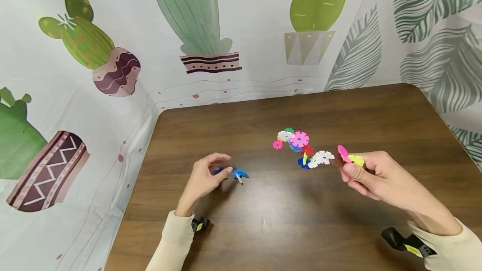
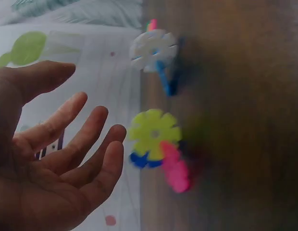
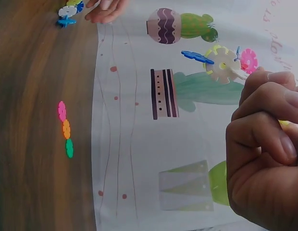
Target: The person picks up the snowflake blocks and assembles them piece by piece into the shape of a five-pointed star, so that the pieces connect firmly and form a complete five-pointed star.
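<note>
My right hand [image 1: 370,175] pinches one end of a chain of interlocking plastic flower discs [image 1: 321,158], raised above the table. Pink and yellow discs [image 1: 355,160] sit at the fingertips; white, blue, red and pink ones stretch to the left. In the right wrist view, curled fingers [image 3: 264,120] hide the gripped end. My left hand [image 1: 205,177] hovers with loosely bent, spread fingers at the table's left. Just beyond its fingertips is a yellow disc [image 2: 155,130] joined to blue and pink ones. Beside that stands a white disc [image 2: 154,50] with a blue one.
Pink, orange and green discs [image 3: 66,129] stand joined in a row on the brown wooden table [image 1: 271,229], partly behind the raised chain in the head view. A white cloth printed with cacti [image 1: 256,20] hangs along the table's far and left sides.
</note>
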The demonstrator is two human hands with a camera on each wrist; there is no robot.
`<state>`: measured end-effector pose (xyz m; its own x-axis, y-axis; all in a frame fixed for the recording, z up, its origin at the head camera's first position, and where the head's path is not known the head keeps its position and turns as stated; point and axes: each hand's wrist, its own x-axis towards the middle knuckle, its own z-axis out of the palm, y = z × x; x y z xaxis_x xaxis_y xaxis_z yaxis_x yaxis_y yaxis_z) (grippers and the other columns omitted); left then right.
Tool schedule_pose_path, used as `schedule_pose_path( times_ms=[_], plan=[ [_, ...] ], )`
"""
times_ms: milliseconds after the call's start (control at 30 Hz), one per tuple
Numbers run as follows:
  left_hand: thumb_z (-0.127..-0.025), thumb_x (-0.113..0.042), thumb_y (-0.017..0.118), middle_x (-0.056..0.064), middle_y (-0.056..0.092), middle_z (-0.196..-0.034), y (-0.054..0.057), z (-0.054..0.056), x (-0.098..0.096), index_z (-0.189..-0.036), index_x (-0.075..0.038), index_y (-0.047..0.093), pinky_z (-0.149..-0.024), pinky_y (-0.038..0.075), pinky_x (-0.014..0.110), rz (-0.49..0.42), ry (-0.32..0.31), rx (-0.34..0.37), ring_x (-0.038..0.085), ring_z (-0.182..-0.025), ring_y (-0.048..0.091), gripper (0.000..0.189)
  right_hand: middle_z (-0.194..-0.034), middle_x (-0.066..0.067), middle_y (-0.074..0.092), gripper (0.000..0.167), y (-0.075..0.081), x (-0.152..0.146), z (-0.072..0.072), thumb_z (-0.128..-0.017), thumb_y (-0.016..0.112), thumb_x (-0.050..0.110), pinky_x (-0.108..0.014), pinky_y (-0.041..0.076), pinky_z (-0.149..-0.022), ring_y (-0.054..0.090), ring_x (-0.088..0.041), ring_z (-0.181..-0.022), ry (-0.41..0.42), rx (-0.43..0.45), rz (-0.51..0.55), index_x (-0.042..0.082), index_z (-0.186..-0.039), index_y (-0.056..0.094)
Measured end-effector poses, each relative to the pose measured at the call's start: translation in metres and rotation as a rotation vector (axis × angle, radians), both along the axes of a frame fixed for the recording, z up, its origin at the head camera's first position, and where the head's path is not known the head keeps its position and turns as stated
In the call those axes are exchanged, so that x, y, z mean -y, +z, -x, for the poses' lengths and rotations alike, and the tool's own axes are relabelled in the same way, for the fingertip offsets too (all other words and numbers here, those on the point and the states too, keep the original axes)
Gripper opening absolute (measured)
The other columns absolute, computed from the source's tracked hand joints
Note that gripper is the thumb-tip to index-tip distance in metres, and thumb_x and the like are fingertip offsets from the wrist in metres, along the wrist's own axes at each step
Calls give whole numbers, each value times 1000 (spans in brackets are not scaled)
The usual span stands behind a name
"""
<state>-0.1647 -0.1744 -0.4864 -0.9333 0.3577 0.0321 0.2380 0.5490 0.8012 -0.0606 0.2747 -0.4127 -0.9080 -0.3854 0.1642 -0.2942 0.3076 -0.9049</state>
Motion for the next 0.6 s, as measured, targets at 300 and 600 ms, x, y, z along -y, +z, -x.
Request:
schedule_pose_path(
  times_ms=[300, 600],
  plan=[
    [-94, -21, 83, 4, 79, -119, -17, -1, -19, -117, -14, 80, -106, 54, 55, 280, -78, -164, 32, -120, 71, 24, -58, -4, 48, 29, -4, -2, -3, -105, 60, -5, -20, 31, -35, 40, -11, -45, -50, 14, -19, 16, -86, 66],
    [-94, -17, 80, 3, 80, -109, -17, 4, -36, -103, -14, 84, -96, 53, 48, 288, -137, -120, 27, -105, 72, 10, -57, -8, 44, 31, -3, -6, 0, -108, 50, -8, -19, 28, -34, 34, -18, -41, 28, 66, 87, 11, -87, 64]
  ],
)
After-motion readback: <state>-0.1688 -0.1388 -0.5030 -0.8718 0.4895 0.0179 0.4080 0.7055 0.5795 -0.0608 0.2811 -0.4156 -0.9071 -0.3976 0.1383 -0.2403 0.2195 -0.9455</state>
